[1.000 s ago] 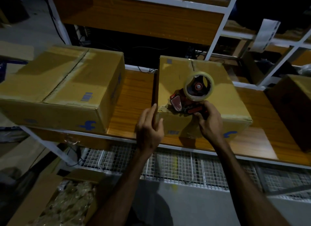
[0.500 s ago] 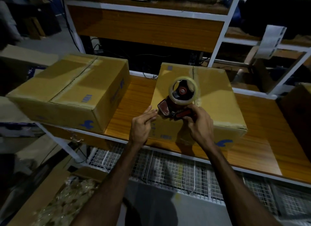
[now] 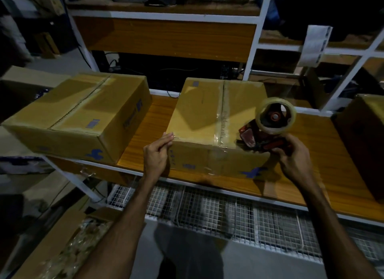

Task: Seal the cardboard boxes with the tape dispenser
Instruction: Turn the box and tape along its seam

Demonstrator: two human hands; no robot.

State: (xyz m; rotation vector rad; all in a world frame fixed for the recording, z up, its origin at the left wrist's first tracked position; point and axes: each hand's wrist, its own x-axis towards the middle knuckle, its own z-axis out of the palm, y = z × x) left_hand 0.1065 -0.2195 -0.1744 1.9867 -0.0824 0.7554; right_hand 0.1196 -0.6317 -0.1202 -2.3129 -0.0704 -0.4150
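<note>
Open shelf strip (image 3: 149, 131) between left box (image 3: 83, 114) and middle box (image 3: 209, 112).

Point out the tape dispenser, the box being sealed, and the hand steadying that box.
tape dispenser (image 3: 275, 117): head view, on the hub of its tape roll.
middle box (image 3: 199, 104): head view, on its top left flap.
left hand (image 3: 156, 157): head view, on the back of the hand.

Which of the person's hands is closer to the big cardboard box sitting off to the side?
The left. The left hand rests at the middle box's near corner, beside the large brown cardboard box; the right hand grips the red tape dispenser farther away.
</note>
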